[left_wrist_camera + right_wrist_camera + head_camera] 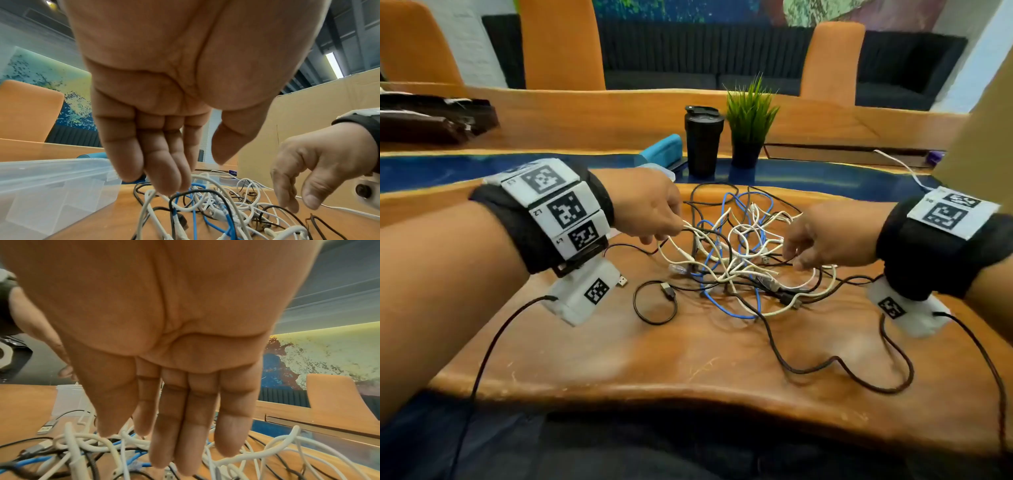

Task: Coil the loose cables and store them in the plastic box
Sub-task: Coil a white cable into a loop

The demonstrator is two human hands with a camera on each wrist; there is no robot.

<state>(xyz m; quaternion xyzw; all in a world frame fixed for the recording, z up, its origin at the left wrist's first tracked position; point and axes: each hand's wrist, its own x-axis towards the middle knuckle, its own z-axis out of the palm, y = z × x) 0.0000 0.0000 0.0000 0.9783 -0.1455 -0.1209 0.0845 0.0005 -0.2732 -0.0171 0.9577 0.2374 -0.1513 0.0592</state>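
Observation:
A tangle of white, blue and black cables (739,260) lies in the middle of the wooden table (688,363). My left hand (667,233) reaches into its left side; in the left wrist view the fingers (170,183) point down straight and touch a white cable loop (148,199), thumb held apart. My right hand (796,253) hovers over the right side of the tangle, fingers (185,443) straight and holding nothing. The clear plastic box (51,186) stands on the table left of the tangle, mostly hidden behind my left hand in the head view.
A black USB cable (654,301) lies in a small loop in front of the tangle. Behind it stand a black tumbler (703,140), a potted plant (750,120) and a blue case (662,149). Cardboard (976,137) rises at the right. Thin black leads trail from both wrist devices.

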